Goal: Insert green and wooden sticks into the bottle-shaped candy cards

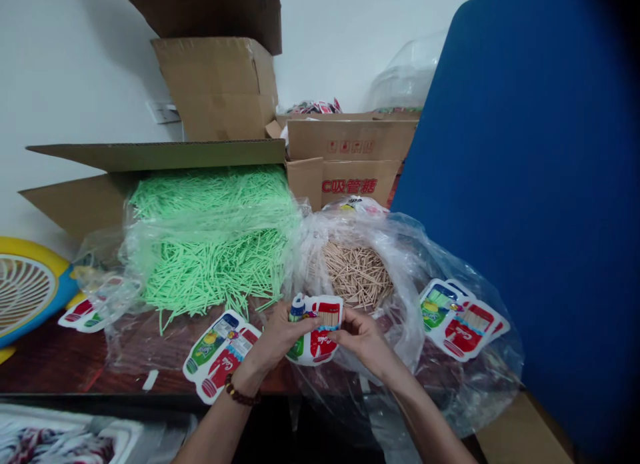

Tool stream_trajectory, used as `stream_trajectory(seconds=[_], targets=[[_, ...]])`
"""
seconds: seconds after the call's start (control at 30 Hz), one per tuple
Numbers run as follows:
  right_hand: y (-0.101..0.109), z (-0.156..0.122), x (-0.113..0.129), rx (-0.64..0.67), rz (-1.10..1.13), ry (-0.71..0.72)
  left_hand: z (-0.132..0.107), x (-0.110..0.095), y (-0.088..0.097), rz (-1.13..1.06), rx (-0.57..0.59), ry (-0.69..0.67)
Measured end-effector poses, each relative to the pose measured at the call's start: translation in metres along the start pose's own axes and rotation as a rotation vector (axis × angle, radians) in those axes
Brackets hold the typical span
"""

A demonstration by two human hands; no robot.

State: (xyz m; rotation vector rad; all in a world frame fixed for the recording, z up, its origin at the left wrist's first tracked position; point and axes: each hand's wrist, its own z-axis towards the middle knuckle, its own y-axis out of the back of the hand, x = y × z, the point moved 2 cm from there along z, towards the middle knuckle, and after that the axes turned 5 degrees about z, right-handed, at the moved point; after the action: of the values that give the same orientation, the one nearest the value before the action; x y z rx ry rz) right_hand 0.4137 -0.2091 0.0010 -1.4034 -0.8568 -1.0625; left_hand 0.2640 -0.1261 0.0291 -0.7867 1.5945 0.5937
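Observation:
Between my two hands is a bottle-shaped packet (323, 349), printed with a green bottle and a red "Cola" bottle. Short tan sticks show through its window. My left hand (277, 337) grips its left side, thumb across the front. At the right edge, my right hand (364, 339) pinches the packet with bent fingers. Just behind it, a clear plastic bag (407, 271) lies open around a heap of tan sticks (357, 274). A large mass of thin green sticks (220, 257) spills from a lined carton at the left. Another packet (220, 354) lies beside my left wrist.
More packets lie on the right (463, 321) and far left (93, 314). Cardboard cartons (350, 141) stand behind; a blue panel (520, 204) closes off the right. A yellow and blue fan (30, 287) sits left. Below the dark table (135, 357) is a white tub (127, 437).

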Motion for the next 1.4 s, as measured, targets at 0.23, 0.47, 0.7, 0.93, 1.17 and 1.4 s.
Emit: stream_trajectory(seconds=[0.23, 0.47, 0.7, 0.93, 1.17, 1.4], targets=[[0.001, -0.002, -0.003, -0.031, -0.089, 0.015, -0.002, 0.002, 0.003, 0.034, 0.03, 0.042], [-0.011, 0.004, 0.004, -0.048, 0.075, -0.041, 0.0, 0.005, 0.003, 0.04, 0.008, 0.023], [0.008, 0.0, 0.006, -0.244, 0.019, 0.025, 0.001, -0.006, 0.003, -0.124, 0.021, 0.052], [0.034, -0.035, 0.033, -0.411, -0.224, 0.179, 0.002, -0.008, -0.013, -0.053, 0.081, -0.021], [0.13, -0.096, 0.063, -0.978, -0.354, 0.502, -0.001, -0.003, -0.018, 0.0, 0.155, -0.04], [0.216, -0.115, 0.016, -1.274, -0.326, 0.334, -0.003, 0.003, -0.012, 0.016, 0.12, -0.041]])
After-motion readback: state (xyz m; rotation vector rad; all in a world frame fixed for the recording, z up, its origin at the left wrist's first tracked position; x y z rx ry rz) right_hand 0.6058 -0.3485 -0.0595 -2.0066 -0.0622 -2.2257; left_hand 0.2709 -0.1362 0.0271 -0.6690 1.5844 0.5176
